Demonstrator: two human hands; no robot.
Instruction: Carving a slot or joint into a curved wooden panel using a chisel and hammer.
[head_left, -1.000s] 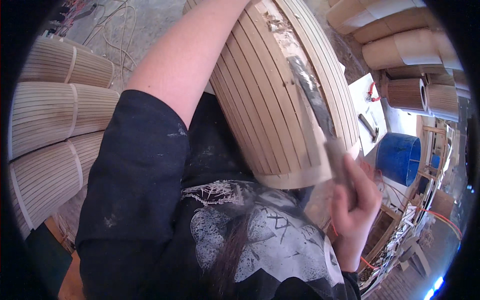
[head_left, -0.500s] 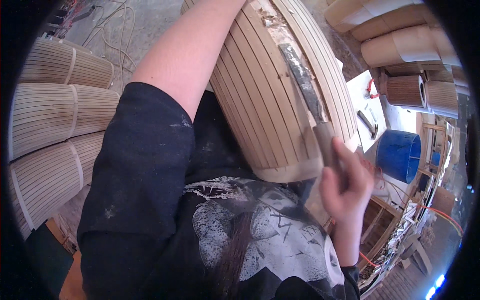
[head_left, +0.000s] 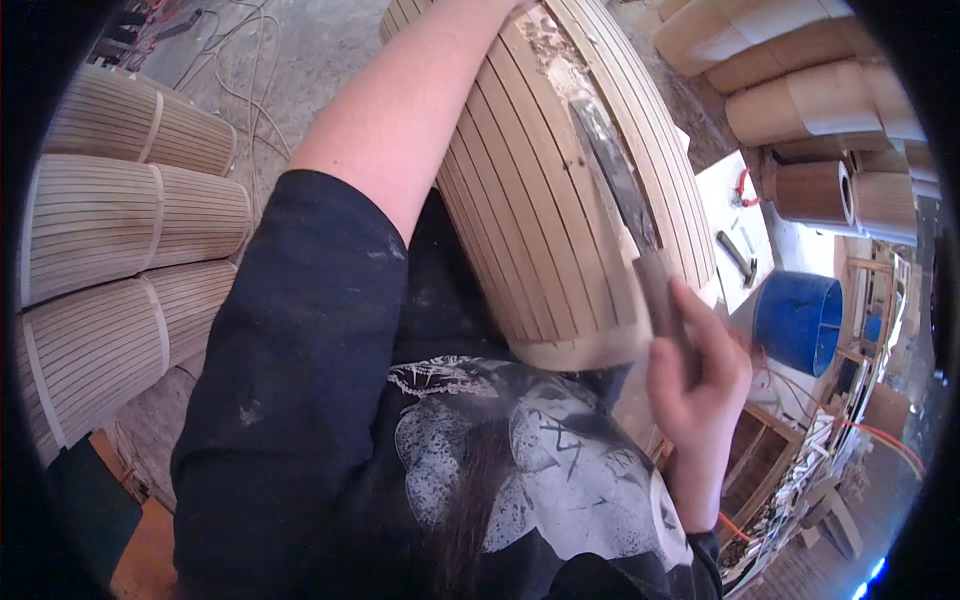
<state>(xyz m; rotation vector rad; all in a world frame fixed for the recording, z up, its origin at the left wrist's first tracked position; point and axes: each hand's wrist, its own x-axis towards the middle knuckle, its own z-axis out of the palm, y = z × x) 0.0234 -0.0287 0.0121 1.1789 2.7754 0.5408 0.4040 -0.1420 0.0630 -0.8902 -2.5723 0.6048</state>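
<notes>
A slatted wooden barrel-shaped piece [head_left: 515, 230] leans across my lap, with a rough, chipped strip [head_left: 560, 60] along its upper face. My right hand [head_left: 700, 370] is closed round the wooden handle [head_left: 660, 290] of a long, dark, flat-bladed tool [head_left: 610, 170], whose blade lies along that strip. My left forearm crosses the barrel's left side, and my left hand [head_left: 518, 6] is at its far top end, mostly cut off by the frame, its fingers hidden.
Banded slatted barrels [head_left: 100, 230] are stacked left. Cables [head_left: 250, 95] lie on the floor. At right are rolled pieces [head_left: 770, 105], a white board [head_left: 728, 205] with red pliers [head_left: 745, 190] and a hammer [head_left: 740, 255], a blue drum [head_left: 795, 320] and a wooden frame [head_left: 765, 450] with hoses.
The tool and my right hand have shifted up and left since a second ago, then slightly back down in the last half second. My left arm has moved a little to the right.
</notes>
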